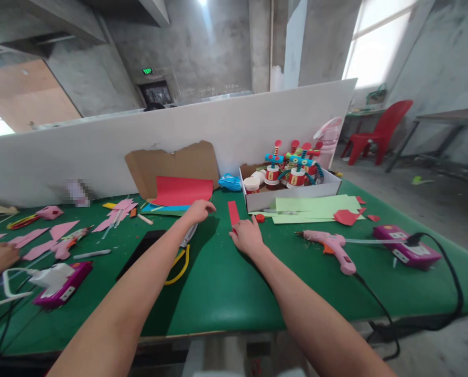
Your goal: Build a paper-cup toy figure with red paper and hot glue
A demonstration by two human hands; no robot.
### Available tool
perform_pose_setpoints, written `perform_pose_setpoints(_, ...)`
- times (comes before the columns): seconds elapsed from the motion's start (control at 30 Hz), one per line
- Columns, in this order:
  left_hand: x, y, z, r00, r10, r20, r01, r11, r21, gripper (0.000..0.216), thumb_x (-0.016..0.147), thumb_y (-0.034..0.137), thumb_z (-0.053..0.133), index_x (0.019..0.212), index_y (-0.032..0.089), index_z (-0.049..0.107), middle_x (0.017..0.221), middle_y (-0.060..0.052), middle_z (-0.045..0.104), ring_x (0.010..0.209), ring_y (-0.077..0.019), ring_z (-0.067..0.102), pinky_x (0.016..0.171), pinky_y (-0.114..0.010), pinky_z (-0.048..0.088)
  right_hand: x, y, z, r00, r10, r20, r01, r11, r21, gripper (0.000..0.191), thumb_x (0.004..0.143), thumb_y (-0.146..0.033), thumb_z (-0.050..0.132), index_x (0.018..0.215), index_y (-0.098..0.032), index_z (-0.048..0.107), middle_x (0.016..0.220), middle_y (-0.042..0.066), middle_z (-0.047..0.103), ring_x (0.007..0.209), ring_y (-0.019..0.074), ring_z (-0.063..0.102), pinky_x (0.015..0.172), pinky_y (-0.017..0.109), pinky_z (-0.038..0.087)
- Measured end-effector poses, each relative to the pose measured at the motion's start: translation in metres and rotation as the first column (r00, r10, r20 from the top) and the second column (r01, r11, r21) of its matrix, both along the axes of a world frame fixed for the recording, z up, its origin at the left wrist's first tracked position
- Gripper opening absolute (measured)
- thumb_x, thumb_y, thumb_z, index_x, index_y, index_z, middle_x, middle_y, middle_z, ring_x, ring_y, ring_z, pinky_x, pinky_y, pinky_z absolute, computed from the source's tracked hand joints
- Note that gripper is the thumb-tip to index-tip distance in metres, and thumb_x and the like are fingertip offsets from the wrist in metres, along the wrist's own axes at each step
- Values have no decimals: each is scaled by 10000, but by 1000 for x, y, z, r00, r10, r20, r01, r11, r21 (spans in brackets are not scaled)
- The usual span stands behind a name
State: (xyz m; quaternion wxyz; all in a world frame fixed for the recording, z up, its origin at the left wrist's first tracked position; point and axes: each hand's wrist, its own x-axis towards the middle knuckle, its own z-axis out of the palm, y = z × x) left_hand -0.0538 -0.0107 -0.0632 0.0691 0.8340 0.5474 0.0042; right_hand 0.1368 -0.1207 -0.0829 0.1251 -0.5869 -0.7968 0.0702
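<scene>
A narrow red paper strip [232,210] lies on the green table, and my right hand [249,236] has its fingers closed on the near end of it. My left hand [199,212] is held over the table to the left of the strip, its fingers loosely bent and apart, with nothing seen in them. Below my left wrist lie scissors with yellow handles [182,266], partly hidden by my forearm. Behind that hand a red paper sheet [184,191] rests on blue and green sheets. A small red round cap [259,218] sits just beyond my right hand.
A white box [292,198] holds several paper-cup figures. Light green paper strips [316,208] lie before it. On the right are a pink glue gun [332,246] and a purple power strip [406,248]. Another person's hand [0,262] is at far left, near pink paper pieces.
</scene>
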Motion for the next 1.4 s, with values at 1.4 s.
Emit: perform_pose_setpoints(1.4,67,-69,5,870,-351,-347,445,862,243,219,854,122,478,926,159,681,869,-119,701,916,-234,635,804,-317,467,45,20,0,742,-72,-666,487,741,462,318,936,-296,405,756,-189,645,716,60,680,714,190,606,762,309,411)
